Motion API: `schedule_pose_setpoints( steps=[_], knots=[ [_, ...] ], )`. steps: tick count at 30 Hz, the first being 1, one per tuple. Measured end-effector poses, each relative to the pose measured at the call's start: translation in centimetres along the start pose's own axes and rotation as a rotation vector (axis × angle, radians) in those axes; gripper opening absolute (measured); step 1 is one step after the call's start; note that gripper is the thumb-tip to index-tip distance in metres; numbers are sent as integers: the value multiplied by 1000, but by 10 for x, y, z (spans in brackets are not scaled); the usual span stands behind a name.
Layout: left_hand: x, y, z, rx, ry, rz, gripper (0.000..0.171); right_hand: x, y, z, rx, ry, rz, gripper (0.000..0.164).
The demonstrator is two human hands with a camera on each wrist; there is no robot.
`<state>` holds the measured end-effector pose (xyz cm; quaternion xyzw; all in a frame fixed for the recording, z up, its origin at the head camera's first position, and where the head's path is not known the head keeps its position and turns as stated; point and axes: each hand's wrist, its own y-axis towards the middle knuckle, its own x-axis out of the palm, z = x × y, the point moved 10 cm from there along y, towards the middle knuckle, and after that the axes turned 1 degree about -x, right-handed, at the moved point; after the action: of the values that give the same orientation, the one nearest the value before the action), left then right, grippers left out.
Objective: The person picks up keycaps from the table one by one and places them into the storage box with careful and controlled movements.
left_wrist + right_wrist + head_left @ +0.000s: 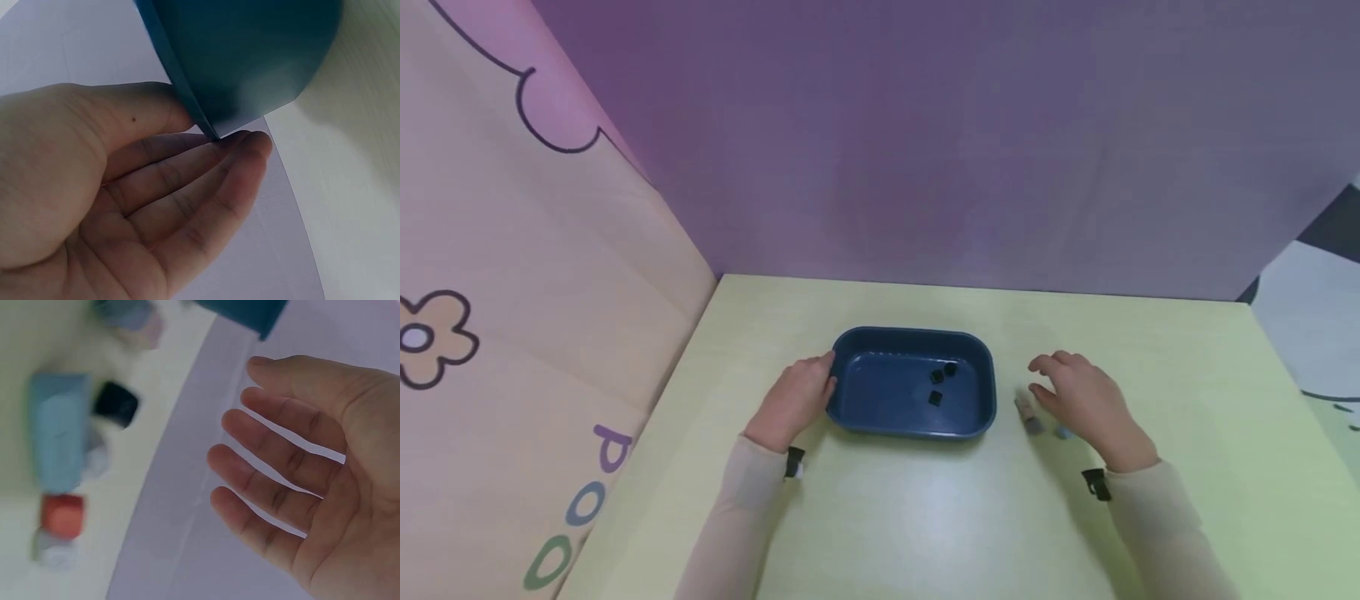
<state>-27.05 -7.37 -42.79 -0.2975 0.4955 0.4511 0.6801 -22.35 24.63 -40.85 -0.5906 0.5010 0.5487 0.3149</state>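
Observation:
A dark blue tray (880, 433) stands on the table with three small black cubes (936, 398) in its right half. My left hand (796, 398) holds the tray's left rim, thumb on one side and fingers on the other, as the left wrist view shows at the tray wall (250, 56). To the right of the tray, my right hand (1086, 408) hovers with loosely bent, spread fingers and nothing between them. Below it lie a small pinkish and grey piece (1028, 414) and a light blue piece (1063, 432), partly covered by the hand.
Blurred in the right wrist view are a light blue block (60, 434), a black cube (116, 404), a red cube (62, 515) and a whitish cube (56, 550). Purple cloth (925, 167) rises behind the pale table (910, 517); a printed cloth (535, 275) hangs at left.

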Motion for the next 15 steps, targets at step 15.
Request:
schedule_pose_setpoints(
  steps=[15],
  knots=[
    [2,1,-2,-11,-4,-3,42,45,-21,45,156,7,-197,31]
  ],
)
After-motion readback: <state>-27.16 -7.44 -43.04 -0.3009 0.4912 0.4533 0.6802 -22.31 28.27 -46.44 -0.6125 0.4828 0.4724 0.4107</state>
